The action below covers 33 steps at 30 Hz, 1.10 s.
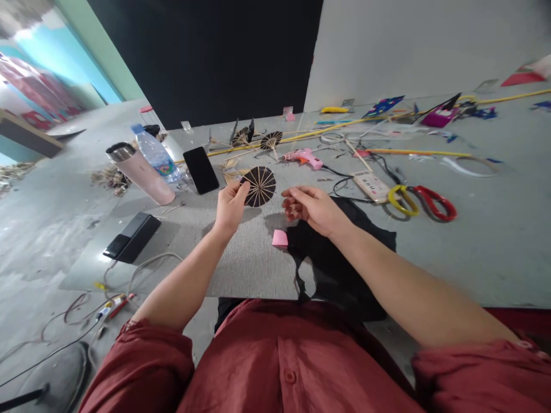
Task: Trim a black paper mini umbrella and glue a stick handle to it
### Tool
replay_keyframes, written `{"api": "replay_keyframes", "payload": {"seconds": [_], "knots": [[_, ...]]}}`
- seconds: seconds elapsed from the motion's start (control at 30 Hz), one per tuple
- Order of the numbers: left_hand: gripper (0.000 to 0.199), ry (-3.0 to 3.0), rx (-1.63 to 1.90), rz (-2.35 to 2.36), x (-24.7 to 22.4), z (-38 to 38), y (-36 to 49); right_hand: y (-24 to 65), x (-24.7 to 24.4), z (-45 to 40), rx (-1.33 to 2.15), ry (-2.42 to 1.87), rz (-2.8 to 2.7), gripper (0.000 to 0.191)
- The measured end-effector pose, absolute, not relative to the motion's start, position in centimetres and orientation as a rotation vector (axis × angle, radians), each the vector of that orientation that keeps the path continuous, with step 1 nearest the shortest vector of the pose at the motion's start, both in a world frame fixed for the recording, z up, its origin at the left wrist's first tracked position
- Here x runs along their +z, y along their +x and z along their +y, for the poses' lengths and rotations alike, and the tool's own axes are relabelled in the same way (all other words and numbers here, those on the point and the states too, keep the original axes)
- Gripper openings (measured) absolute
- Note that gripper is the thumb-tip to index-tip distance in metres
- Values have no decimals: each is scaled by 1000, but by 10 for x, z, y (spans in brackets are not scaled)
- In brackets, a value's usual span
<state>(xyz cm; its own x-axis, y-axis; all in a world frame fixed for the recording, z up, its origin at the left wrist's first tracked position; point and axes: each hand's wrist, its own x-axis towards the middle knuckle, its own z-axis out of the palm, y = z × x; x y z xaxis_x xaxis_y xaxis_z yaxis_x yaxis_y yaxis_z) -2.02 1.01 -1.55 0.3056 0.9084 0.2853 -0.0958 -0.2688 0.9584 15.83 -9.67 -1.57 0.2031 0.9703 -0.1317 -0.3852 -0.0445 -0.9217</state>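
Observation:
Pinched at its left edge in my left hand [231,203] is a small round black canopy [263,186] with thin wooden ribs fanning out from its centre, like a miniature umbrella top. To its right, and apart from it, my right hand [313,209] hovers with loosely curled, parted fingers; I see nothing in it. Under my right hand and forearm lies a piece of black cloth [340,261] with a ragged, cut edge. A small pink square [279,238] rests by the cloth's left side. Beyond my hands is a pink glue gun [303,158].
Farther back stand similar ribbed black pieces [271,140]. Scissors with yellow and red handles [434,203] and a white power strip [370,186] lie right. Left are a phone [201,170], a pink tumbler [144,175], a water bottle [157,154] and a black box-shaped device [132,236].

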Motion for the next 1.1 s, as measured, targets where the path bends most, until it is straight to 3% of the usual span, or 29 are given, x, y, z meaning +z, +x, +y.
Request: {"api": "replay_keyframes", "payload": {"seconds": [0.37,0.47,0.67,0.9,1.0,1.1], "knots": [[21,2157,1131,594,-6,-10,-21,162,-6,-97,1669,-899,-519,59],[27,2382,1048,423,-8,-11,-20,164,-9,-96,1686,-855,-523,51],[36,2549,1016,248,-8,-8,-20,165,-15,-93,1549,-862,-555,6],[81,2332,945,451,-14,-2,-21,171,-26,-87,1327,-946,-644,13],[75,1920,931,565,-22,5,-19,171,-27,-88,1287,-969,-668,18],[55,1605,838,635,-22,6,-17,169,-26,-89,1281,-964,-714,22]]}}
